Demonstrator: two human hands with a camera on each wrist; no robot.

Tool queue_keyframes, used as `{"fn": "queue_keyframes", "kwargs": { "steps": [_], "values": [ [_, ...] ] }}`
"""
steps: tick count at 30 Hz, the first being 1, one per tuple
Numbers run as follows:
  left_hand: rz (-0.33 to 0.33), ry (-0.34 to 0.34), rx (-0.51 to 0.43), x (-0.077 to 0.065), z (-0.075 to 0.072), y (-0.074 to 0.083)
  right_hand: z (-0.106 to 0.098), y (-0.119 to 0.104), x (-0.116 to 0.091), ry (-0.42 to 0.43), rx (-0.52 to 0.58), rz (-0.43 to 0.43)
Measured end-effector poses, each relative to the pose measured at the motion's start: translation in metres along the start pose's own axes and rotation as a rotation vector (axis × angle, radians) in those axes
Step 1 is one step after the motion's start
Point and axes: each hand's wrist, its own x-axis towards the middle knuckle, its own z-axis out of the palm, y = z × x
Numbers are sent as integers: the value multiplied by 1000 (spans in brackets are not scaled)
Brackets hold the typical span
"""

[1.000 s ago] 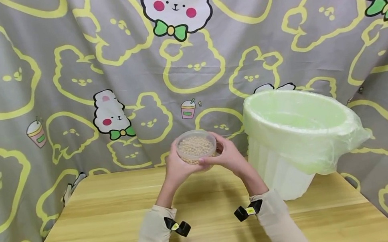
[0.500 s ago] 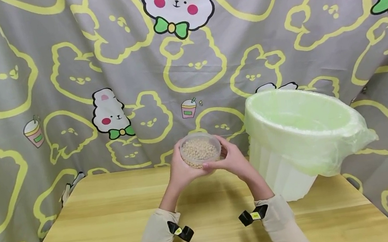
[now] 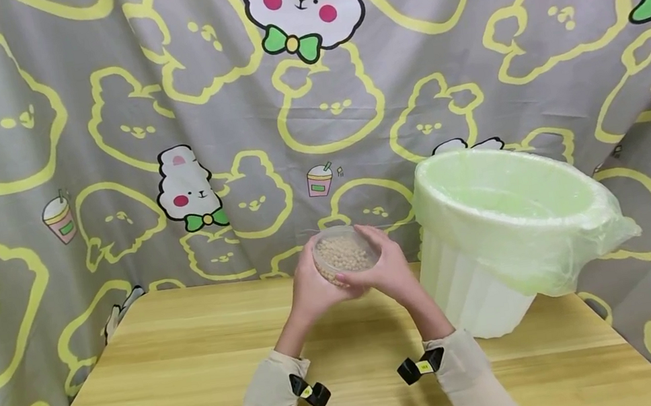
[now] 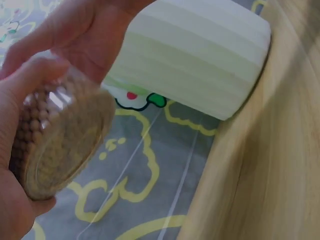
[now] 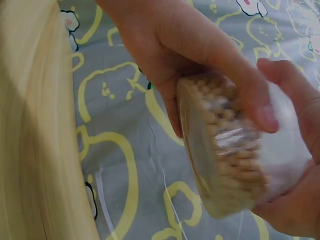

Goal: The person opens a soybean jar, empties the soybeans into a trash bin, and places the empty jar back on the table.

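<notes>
A clear round plastic tub (image 3: 346,252), partly filled with small pale dried beans, is held up over the wooden table (image 3: 199,367). My left hand (image 3: 316,287) grips its left side. On the opposite side my right hand (image 3: 390,263) holds it, thumb across the near wall and fingers behind. The mouth tilts toward me in the head view, with the beans visible inside. In the left wrist view the tub's bottom (image 4: 70,150) faces the camera, well off the table. From the right wrist, beans (image 5: 230,150) show packed against the base end, with clear wall above them.
At the right of the table stands a white ribbed bin (image 3: 476,286), lined with a pale green plastic bag (image 3: 525,239) folded over its rim. A grey patterned curtain (image 3: 230,120) hangs behind the table. Each wrist carries a small black camera (image 3: 311,391).
Both hands have shifted the tub slightly to the right and a little lower in the head view. Its tilt has changed a little, and the grip stays on it. The bin stays put.
</notes>
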Motion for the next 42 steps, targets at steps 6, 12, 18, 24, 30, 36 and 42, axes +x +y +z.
{"fn": "queue_keyframes", "kwargs": {
  "steps": [6, 12, 18, 24, 30, 36, 42],
  "values": [
    [-17, -66, -45, 0, -4, 1, 3, -1, -3, 55, -19, -62],
    [12, -90, -32, 1, -9, -1, 5, -2, -3, 61, -17, -72],
    [46, -121, -54, 1, -15, -1, 3, -6, -5, 43, -4, -83],
    [93, -173, -94, 3, -21, -1, -4, -5, -5, -12, 17, -148],
    [133, -319, -186, 8, -30, -4, -12, 0, -4, -117, 56, -246],
    [116, -298, -213, 9, -29, -1, -13, 6, 0, -146, 90, -284],
    [74, -53, 17, 3, -14, 5, 2, -3, -4, -11, -34, -54]
  ]
}}
